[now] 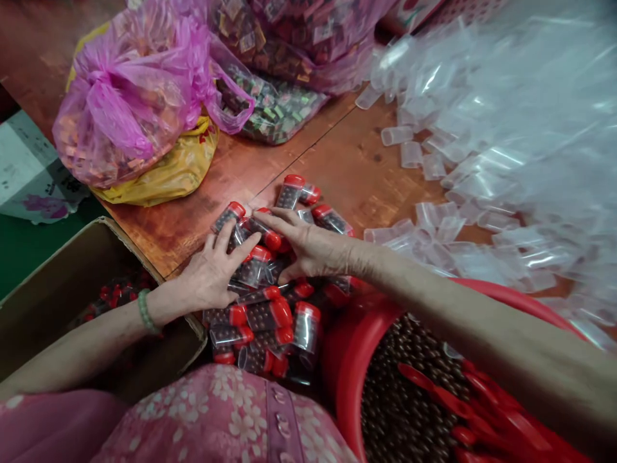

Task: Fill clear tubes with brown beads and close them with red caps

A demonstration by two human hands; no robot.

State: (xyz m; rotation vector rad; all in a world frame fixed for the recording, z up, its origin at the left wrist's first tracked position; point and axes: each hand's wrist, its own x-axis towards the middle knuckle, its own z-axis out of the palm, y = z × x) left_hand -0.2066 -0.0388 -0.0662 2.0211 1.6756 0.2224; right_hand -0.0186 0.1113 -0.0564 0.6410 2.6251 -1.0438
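A pile of small clear tubes with red caps [306,328], filled with dark brown balls, lies at the table's near edge. My left hand [209,270] rests on the left side of this pile, its fingers spread over the tubes. From the right, my right hand [313,244] reaches over the top of the pile with its thumb and fingers apart. Between the two hands lies a red-capped tube [265,231], close to the right fingers. Neither hand is closed around a tube. Parts of the pile under the palms are hidden.
A red tub [349,399] of dark brown balls [405,386] with red scoops stands at lower right. Many empty clear tubes [482,180] cover the table's right. A cardboard box [120,231] holds red-capped items at left. Pink bags [125,109] and a yellow bag [183,167] sit behind.
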